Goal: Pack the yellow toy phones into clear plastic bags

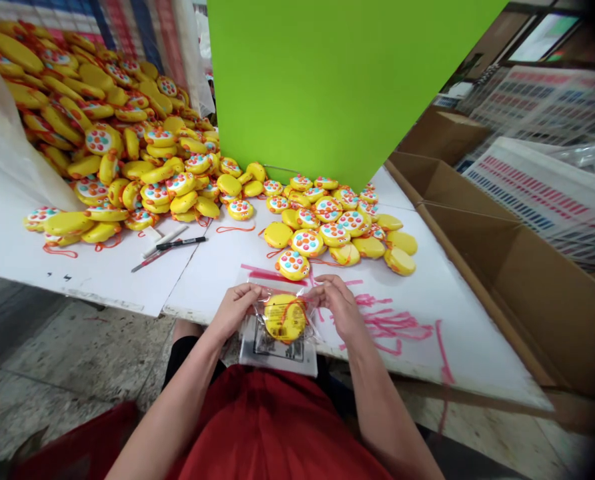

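Yellow, rounded, seemingly hard-plastic toy (281, 323) in clear, printed film bag (263, 312), lower centre of frame; left hand (238, 305) and right hand (338, 305) each pinching an upper side of the film. Handling, as judged: light, rigid toy; soft, slippery film, best held by its upper corners. White flat tabletop (208, 270): front edge near both hands, yellow toy pile (327, 212) above, bare surface centre-left for moving.

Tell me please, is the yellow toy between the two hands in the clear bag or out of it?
In: the yellow toy shows through the shiny clear bag, whose printing crosses it.
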`<state>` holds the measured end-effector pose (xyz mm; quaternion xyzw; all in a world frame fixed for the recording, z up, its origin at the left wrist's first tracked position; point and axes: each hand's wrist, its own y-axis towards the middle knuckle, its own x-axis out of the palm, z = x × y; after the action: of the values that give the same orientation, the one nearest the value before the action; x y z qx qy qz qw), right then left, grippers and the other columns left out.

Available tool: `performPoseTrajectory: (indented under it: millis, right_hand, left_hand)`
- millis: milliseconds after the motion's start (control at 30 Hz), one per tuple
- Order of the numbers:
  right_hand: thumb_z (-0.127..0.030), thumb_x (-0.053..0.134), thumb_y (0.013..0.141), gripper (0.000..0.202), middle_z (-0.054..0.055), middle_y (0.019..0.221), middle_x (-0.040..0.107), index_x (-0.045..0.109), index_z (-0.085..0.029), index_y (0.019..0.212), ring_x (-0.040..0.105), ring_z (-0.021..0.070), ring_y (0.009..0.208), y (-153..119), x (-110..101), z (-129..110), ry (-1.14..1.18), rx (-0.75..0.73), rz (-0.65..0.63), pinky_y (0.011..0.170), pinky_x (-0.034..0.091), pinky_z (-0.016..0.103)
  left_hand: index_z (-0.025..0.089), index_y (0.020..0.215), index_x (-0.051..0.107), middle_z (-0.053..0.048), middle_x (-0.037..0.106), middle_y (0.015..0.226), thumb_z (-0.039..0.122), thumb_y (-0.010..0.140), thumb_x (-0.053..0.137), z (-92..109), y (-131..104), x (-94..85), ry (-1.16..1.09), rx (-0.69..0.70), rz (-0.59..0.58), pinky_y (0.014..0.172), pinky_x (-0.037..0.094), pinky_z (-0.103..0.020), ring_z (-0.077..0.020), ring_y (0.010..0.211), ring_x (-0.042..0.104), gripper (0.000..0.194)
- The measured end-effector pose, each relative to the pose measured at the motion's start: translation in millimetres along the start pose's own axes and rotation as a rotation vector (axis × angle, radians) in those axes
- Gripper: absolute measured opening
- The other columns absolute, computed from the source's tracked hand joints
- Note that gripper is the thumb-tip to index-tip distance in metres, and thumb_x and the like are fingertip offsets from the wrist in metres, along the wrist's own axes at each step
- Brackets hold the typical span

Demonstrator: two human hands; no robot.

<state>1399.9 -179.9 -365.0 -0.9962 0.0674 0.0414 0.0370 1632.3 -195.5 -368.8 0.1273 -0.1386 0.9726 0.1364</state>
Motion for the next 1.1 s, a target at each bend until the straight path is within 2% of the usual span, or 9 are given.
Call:
performPoseTrajectory:
  millis: [200, 300, 467, 533, 600, 767, 833, 967, 1100]
  right_hand:
    - [-0.044, 0.061, 0.079, 0.045, 0.000, 0.073, 0.067, 0.053, -0.020, 0.117, 0.046, 0.0097, 0.049, -4.1, 9.1, -6.1, -0.020, -0.010, -0.101, 0.045, 0.036, 0.023]
    - [-0.042, 0.061, 0.079, 0.046, 0.000, 0.073, 0.066, 0.054, -0.021, 0.120, 0.043, 0.0083, 0.045, -7.3, -8.2, -18.1, -0.056, -0.061, -0.002, 0.042, 0.037, 0.023]
    - [-0.028, 0.050, 0.086, 0.045, 0.010, 0.096, 0.069, 0.047, -0.018, 0.129, 0.060, 0.0149, 0.059, -4.2, -56.4, -52.2, -0.185, -0.511, 0.909, 0.058, 0.051, 0.033]
    - [-0.025, 0.048, 0.086, 0.046, 0.016, 0.114, 0.064, 0.043, -0.018, 0.132, 0.066, 0.0203, 0.079, 0.5, -64.5, -58.8, -0.184, -0.657, 1.092, 0.071, 0.054, 0.039]
    - [-0.027, 0.050, 0.087, 0.041, 0.016, 0.120, 0.061, 0.048, -0.019, 0.127, 0.064, 0.0237, 0.095, 7.3, -59.7, -56.6, -0.264, -0.691, 1.000, 0.082, 0.053, 0.043]
    - [-0.031, 0.049, 0.089, 0.033, 0.013, 0.114, 0.063, 0.056, -0.018, 0.119, 0.057, 0.0259, 0.108, 29.5, -5.5, -31.9, -0.764, -0.684, 0.204, 0.094, 0.047, 0.045]
    - [-0.027, 0.049, 0.090, 0.037, 0.014, 0.118, 0.061, 0.054, -0.016, 0.124, 0.053, 0.0270, 0.111, 37.3, 19.6, -25.6, -0.940, -0.675, 0.031, 0.097, 0.043, 0.046]
    - [-0.027, 0.057, 0.085, 0.042, 0.015, 0.126, 0.055, 0.054, -0.019, 0.126, 0.048, 0.0308, 0.113, 43.6, 53.5, -21.5, -1.214, -0.486, 0.002, 0.096, 0.040, 0.048]
    - [-0.031, 0.069, 0.078, 0.045, 0.013, 0.126, 0.052, 0.056, -0.023, 0.121, 0.046, 0.0316, 0.112, 42.5, 61.9, -19.5, -1.320, -0.452, 0.007, 0.093, 0.041, 0.045]
  left_hand:
    - [0.018, 0.120, 0.050, -0.006, 0.070, 0.091, 0.049, 0.072, 0.069, -9.1, 5.7, -2.6, -0.077, 0.044, -0.066, 0.070, 0.051, -0.030, -0.0172, 0.076, 0.065, 0.060]
    - [0.017, 0.124, 0.046, -0.007, 0.068, 0.094, 0.051, 0.077, 0.064, -11.1, 6.2, -2.0, -0.025, 0.055, -0.035, 0.072, 0.052, -0.031, -0.0179, 0.080, 0.065, 0.061]
    - [0.017, 0.115, 0.055, -0.005, 0.065, 0.089, 0.036, 0.087, 0.052, -10.7, 1.3, 9.9, 0.541, 0.169, 0.033, 0.076, 0.049, -0.032, -0.0179, 0.082, 0.061, 0.034]
    - [0.019, 0.109, 0.059, -0.006, 0.063, 0.095, 0.027, 0.086, 0.053, -11.0, -0.4, 19.2, 0.882, 0.272, 0.033, 0.081, 0.047, -0.033, -0.0197, 0.089, 0.059, 0.024]
    - [0.019, 0.102, 0.060, -0.008, 0.060, 0.103, 0.025, 0.085, 0.057, -11.3, -1.2, 29.5, 1.162, 0.347, 0.016, 0.084, 0.045, -0.035, -0.0227, 0.097, 0.056, 0.019]
    - [0.017, 0.101, 0.057, -0.010, 0.057, 0.105, 0.033, 0.088, 0.056, -9.4, 0.0, 47.2, 1.557, 0.340, -0.010, 0.072, 0.044, -0.034, -0.0251, 0.093, 0.055, 0.021]
    - [0.017, 0.102, 0.057, -0.010, 0.057, 0.102, 0.034, 0.088, 0.054, -9.0, 0.7, 49.6, 1.627, 0.353, -0.023, 0.070, 0.044, -0.034, -0.0253, 0.092, 0.055, 0.022]
    - [0.018, 0.100, 0.057, -0.008, 0.058, 0.095, 0.036, 0.089, 0.052, -13.9, 1.1, 48.5, 1.719, 0.412, -0.006, 0.072, 0.043, -0.035, -0.0252, 0.090, 0.055, 0.021]
    - [0.017, 0.098, 0.056, -0.007, 0.058, 0.095, 0.026, 0.093, 0.045, -20.3, 1.7, 42.7, 1.750, 0.564, 0.122, 0.082, 0.041, -0.041, -0.0254, 0.093, 0.051, 0.015]
